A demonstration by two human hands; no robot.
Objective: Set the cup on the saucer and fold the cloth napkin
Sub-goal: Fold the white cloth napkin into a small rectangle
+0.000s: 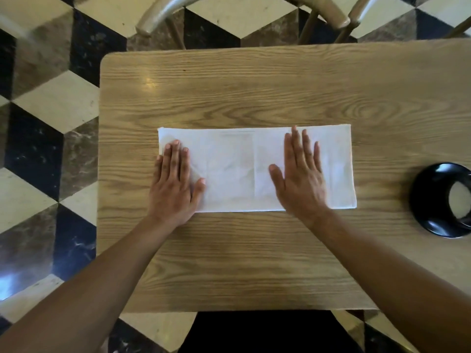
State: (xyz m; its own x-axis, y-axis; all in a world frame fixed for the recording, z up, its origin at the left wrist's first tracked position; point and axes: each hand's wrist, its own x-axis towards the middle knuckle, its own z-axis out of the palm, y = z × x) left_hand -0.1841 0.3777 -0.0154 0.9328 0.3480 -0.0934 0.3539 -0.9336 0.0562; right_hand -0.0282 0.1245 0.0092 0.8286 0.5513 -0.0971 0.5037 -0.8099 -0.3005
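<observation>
Surface [254, 93]: pale wood-grain top, rounded far-left corner; far half and near strip bare. Cloth napkin [234, 174]: white, folded to a long rectangle, creased, lying mid-surface parallel to the near edge. Black cup [441, 200]: at the right edge, partly out of view; no writing legible. Left hand [174, 189]: fingers flat, outspread, pressing the napkin's left end, gripping nothing. Right hand [302, 179]: likewise flat, right of centre.
</observation>
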